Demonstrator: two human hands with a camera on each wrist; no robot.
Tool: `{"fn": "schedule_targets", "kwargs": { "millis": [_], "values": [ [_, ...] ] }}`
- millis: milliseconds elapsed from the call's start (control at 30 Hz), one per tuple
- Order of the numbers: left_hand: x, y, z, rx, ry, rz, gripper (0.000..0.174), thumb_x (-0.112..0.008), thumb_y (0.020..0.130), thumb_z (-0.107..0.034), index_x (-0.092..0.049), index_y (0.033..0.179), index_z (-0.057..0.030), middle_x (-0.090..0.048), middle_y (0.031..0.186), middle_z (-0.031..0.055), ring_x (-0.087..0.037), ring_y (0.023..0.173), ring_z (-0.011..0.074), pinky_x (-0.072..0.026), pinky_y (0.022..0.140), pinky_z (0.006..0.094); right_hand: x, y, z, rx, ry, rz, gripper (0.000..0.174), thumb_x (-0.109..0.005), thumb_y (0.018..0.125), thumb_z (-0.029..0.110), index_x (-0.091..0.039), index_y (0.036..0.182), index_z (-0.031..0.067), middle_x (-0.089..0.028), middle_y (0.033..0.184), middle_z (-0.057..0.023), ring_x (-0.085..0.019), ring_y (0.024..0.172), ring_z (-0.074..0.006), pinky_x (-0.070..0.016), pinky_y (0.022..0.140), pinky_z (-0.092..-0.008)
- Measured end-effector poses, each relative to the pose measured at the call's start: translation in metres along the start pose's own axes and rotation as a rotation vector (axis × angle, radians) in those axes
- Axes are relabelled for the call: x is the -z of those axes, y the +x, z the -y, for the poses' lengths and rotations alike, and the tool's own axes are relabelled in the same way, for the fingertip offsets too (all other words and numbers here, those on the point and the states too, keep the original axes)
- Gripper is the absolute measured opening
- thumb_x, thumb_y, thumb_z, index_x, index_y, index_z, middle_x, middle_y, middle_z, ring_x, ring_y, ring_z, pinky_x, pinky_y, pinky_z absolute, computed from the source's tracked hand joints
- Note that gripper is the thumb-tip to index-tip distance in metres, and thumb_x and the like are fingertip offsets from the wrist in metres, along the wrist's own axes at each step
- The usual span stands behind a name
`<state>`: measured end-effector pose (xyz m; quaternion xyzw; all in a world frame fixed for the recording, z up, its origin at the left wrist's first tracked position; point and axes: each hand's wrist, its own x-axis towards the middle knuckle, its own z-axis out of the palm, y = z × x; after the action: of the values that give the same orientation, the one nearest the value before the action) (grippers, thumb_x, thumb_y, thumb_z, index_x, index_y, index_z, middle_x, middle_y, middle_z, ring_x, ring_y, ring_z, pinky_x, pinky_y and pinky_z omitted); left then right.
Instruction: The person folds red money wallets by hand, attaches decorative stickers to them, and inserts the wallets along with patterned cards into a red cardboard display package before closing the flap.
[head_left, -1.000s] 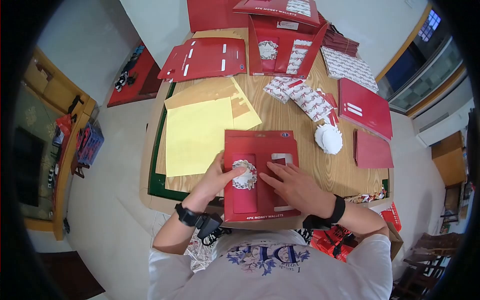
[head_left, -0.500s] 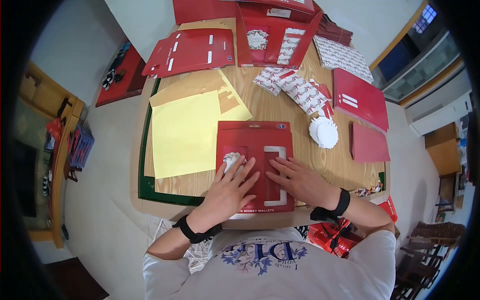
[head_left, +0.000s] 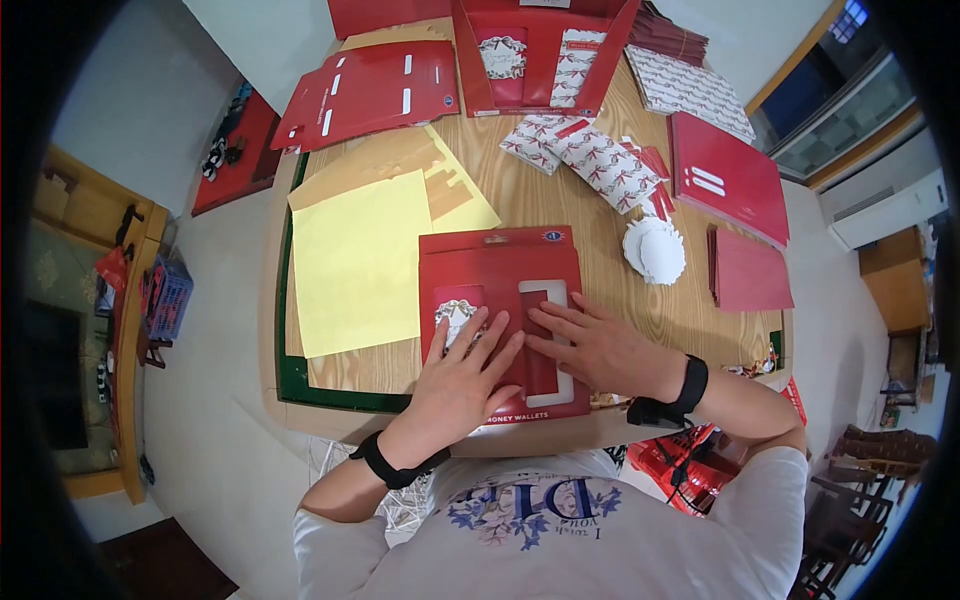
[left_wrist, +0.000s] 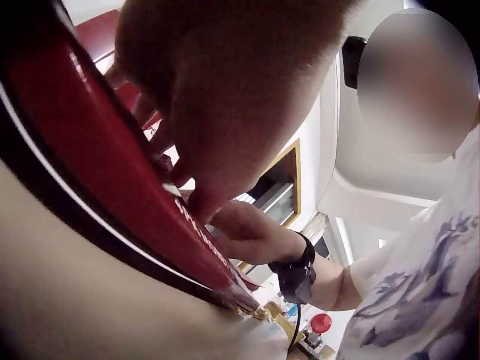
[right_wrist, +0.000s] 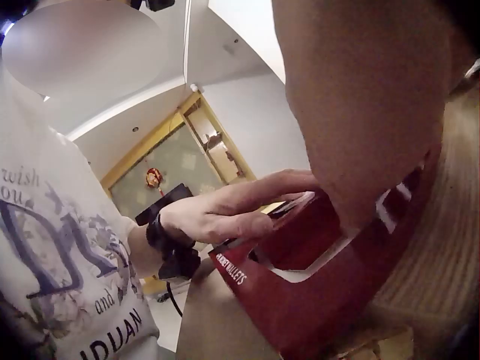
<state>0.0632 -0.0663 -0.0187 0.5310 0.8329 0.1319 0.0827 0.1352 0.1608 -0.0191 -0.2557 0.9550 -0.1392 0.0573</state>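
A flat red cardboard pack (head_left: pixel 480 262), printed with "MONEY WALLETS", lies at the table's near edge. My left hand (head_left: pixel 450 385) rests on its left half with fingers spread, partly covering a white wreath-shaped label (head_left: pixel 457 314). On the right half, my right hand (head_left: pixel 615 350) touches the pack beside a white-edged window (head_left: pixel 540 287), its fingers reaching over a dark red panel inside. In the right wrist view, the window (right_wrist: pixel 300 268) and the pack's printed lower edge show beneath both hands. The left wrist view looks along the pack's red edge (left_wrist: pixel 97 157).
Yellow sheets (head_left: pixel 350 270) lie to the left, with flat red cartons (head_left: pixel 370 90) behind. A red display box (head_left: pixel 540 60) stands at the back. To the right are bow-patterned wallets (head_left: pixel 608 168), white scalloped tags (head_left: pixel 655 252), and red stacks (head_left: pixel 735 175).
My left hand has moved from the pack's left edge onto its front, fingers spreading out. My right hand stays on the right half, and the window's white edging now shows more fully.
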Motion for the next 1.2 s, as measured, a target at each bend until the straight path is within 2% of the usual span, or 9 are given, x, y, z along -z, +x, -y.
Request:
{"fn": "schedule_targets", "kwargs": {
  "millis": [167, 300, 367, 500, 600, 700, 1000, 1100, 1200],
  "values": [
    [0.003, 0.003, -0.001, 0.033, -0.124, -0.026, 0.062, -0.061, 0.08, -0.035, -0.041, 0.133, -0.0086, -0.031, 0.142, 0.0133, -0.024, 0.133, 0.0347, -0.0191, 0.105, 0.0544, 0.003, 0.001, 0.001, 0.043, -0.029, -0.005, 0.048, -0.056, 0.082, 0.025, -0.047, 0.128, 0.0149, -0.041, 0.134, -0.0123, -0.035, 0.129, -0.027, -0.0226, 0.107, -0.051],
    [-0.001, 0.003, 0.0, 0.023, -0.096, -0.023, 0.065, -0.062, 0.08, -0.033, -0.039, 0.134, -0.0059, -0.032, 0.142, 0.0141, -0.023, 0.134, 0.0338, -0.0177, 0.106, 0.0542, -0.005, 0.0, 0.003, 0.026, -0.021, -0.068, 0.044, -0.058, 0.083, 0.031, -0.051, 0.124, 0.0178, -0.042, 0.133, -0.0124, -0.035, 0.128, -0.0272, -0.022, 0.107, -0.0532],
    [-0.001, 0.002, 0.001, 0.044, -0.149, -0.038, 0.064, -0.061, 0.08, -0.031, -0.039, 0.134, -0.0048, -0.032, 0.142, 0.0144, -0.023, 0.135, 0.0329, -0.0173, 0.106, 0.0537, -0.006, -0.001, 0.001, 0.057, -0.004, -0.034, 0.044, -0.058, 0.082, 0.03, -0.052, 0.124, 0.0185, -0.042, 0.133, -0.0126, -0.036, 0.128, -0.0274, -0.0224, 0.106, -0.0542],
    [-0.005, 0.002, 0.002, 0.019, -0.012, -0.006, 0.058, -0.057, 0.084, -0.029, -0.039, 0.134, -0.0062, -0.032, 0.143, 0.0104, -0.022, 0.135, 0.0301, -0.0185, 0.106, 0.0548, 0.0, 0.001, 0.004, 0.132, -0.107, 0.03, 0.045, -0.058, 0.08, 0.028, -0.053, 0.123, 0.0186, -0.042, 0.132, -0.0136, -0.037, 0.127, -0.0279, -0.023, 0.105, -0.0552],
    [-0.006, 0.003, 0.002, 0.021, -0.015, -0.013, 0.056, -0.056, 0.085, -0.025, -0.039, 0.135, -0.0065, -0.032, 0.143, 0.0104, -0.023, 0.135, 0.0302, -0.0182, 0.106, 0.0537, -0.002, -0.002, 0.009, 0.1, -0.024, -0.053, 0.045, -0.057, 0.077, 0.025, -0.054, 0.122, 0.0184, -0.044, 0.131, -0.0139, -0.038, 0.125, -0.0278, -0.0236, 0.105, -0.0549],
    [-0.009, 0.004, -0.001, 0.027, -0.009, -0.039, 0.057, -0.057, 0.083, -0.023, -0.04, 0.134, -0.0057, -0.033, 0.142, 0.0114, -0.024, 0.134, 0.0307, -0.0189, 0.106, 0.0522, 0.002, -0.005, 0.015, 0.073, -0.123, 0.045, 0.05, -0.06, 0.076, 0.027, -0.051, 0.125, 0.0213, -0.041, 0.133, -0.0124, -0.037, 0.126, -0.0271, -0.0243, 0.105, -0.0533],
    [-0.017, 0.009, -0.012, 0.063, 0.03, -0.078, 0.056, -0.056, 0.083, -0.022, -0.04, 0.134, -0.0056, -0.033, 0.142, 0.0112, -0.026, 0.133, 0.0312, -0.0194, 0.105, 0.052, -0.002, -0.016, 0.02, -0.002, -0.081, -0.025, 0.044, -0.054, 0.079, 0.024, -0.053, 0.122, 0.0185, -0.043, 0.13, -0.0106, -0.035, 0.127, -0.0265, -0.0227, 0.105, -0.0546],
    [-0.019, 0.008, -0.011, 0.073, 0.012, -0.068, 0.056, -0.055, 0.084, -0.021, -0.038, 0.135, -0.005, -0.031, 0.143, 0.0116, -0.024, 0.134, 0.0315, -0.0181, 0.106, 0.0518, 0.001, -0.018, 0.027, 0.088, -0.166, 0.095, 0.043, -0.052, 0.081, 0.024, -0.052, 0.124, 0.0207, -0.042, 0.132, -0.0089, -0.035, 0.127, -0.0268, -0.0231, 0.105, -0.0546],
    [-0.02, 0.009, -0.012, 0.085, 0.049, -0.052, 0.058, -0.054, 0.085, -0.021, -0.034, 0.137, -0.0039, -0.028, 0.144, 0.0122, -0.02, 0.136, 0.031, -0.0152, 0.107, 0.0512, -0.005, -0.021, 0.028, 0.019, -0.098, 0.032, 0.044, -0.053, 0.08, 0.024, -0.052, 0.123, 0.0254, -0.04, 0.133, -0.0075, -0.035, 0.127, -0.0256, -0.0229, 0.105, -0.0552]
  ]
}}
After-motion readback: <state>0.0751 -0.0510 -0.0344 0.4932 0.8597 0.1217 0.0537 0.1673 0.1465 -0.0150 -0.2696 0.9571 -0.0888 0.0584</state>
